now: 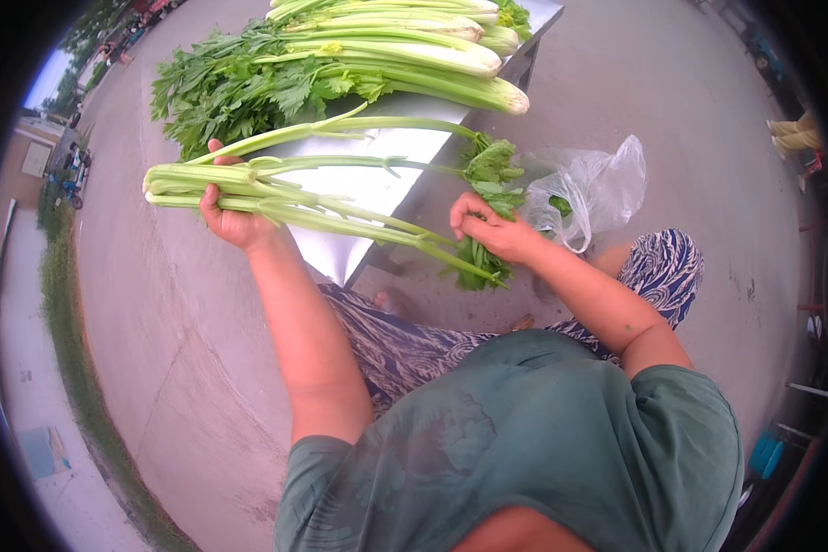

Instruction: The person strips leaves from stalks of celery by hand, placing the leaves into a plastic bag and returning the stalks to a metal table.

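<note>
My left hand [233,217] is closed around the lower part of several loose celery stalks [317,219], their pale cut ends pointing left. The stalks stretch right above a shiny metal tabletop [386,186]. My right hand [491,231] grips green celery leaves [491,164] at the far ends of the stalks; its fingers partly hide what they hold. Beyond the stalks, a pile of celery bunches [421,54] lies on the table, leaves to the left and pale root ends to the right.
A clear plastic bag [597,183] with some green leaf in it is just right of my right hand. My knee in patterned trousers [662,272] is below the bag. Concrete ground [179,310] surrounds the table. At the right rim, a person's legs [797,134] show.
</note>
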{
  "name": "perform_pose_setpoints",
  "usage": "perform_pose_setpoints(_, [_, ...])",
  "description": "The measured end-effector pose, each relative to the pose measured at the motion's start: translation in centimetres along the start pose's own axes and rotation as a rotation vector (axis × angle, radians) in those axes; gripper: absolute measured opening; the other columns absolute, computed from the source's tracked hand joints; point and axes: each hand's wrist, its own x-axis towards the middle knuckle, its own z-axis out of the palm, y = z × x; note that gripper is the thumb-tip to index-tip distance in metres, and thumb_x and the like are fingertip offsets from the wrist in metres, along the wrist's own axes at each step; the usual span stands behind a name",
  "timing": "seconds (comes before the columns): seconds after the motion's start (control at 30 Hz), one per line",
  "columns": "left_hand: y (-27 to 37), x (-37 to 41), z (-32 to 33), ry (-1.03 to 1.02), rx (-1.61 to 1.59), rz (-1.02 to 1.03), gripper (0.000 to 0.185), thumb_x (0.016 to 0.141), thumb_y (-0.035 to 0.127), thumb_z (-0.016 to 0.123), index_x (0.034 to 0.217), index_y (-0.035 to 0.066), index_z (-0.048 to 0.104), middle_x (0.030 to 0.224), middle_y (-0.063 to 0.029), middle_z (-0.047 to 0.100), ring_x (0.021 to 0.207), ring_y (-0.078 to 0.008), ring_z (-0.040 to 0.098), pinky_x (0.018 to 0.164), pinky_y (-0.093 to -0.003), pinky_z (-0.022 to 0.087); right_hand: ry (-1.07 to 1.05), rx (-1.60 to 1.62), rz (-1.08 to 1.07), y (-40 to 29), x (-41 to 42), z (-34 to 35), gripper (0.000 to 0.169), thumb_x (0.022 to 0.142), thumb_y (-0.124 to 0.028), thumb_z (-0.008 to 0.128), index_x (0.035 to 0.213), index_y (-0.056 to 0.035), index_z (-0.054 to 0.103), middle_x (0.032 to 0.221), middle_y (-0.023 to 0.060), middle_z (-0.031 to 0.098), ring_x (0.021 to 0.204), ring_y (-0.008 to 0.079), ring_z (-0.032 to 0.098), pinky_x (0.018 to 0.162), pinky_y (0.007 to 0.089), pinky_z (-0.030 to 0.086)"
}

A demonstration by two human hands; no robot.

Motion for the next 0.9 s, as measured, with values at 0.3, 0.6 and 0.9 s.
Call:
perform_pose_setpoints(0.3, [-1.0,0.4,1.7,0.265,0.065,0.166,0.065,0.078,0.012,0.050,0.137,0.003,0.025,0.133,-0.0147,0.044,0.104,-0.0197,0.057,0.085,-0.0394,0.053,0.368,-0.787,-0.280,-8.1,1.6,-3.5,0.029,0.076,-0.020,0.071,0.100,-0.0083,0.060,0.077,0.0049,0.056,0.065,0.0167,0.056,0.060,0.0307,0.046])
perform_pose_setpoints(0.6, [-0.1,-0.2,1.8,0.329,0.217,0.114,0.059,0.079,0.017,0.048,0.135,0.003,0.035,0.125,-0.0097,0.050,0.096,-0.0164,0.059,0.078,-0.0397,0.054,0.222,-0.848,-0.571,-4.4,2.4,-2.2,0.014,0.076,-0.016,0.066,0.083,-0.0070,0.058,0.089,0.0062,0.060,0.075,0.0272,0.057,0.065,0.0374,0.048])
perform_pose_setpoints(0.9, [-0.5,-0.4,0.9,0.281,0.218,0.054,0.062,0.079,0.013,0.047,0.138,0.010,0.029,0.133,-0.0112,0.044,0.099,-0.0205,0.055,0.071,-0.0410,0.056,0.020,-0.875,-0.480,-3.5,0.7,-1.7,0.011,0.074,-0.012,0.064,0.082,-0.0068,0.059,0.070,0.0074,0.059,0.066,0.0273,0.058,0.057,0.0380,0.047])
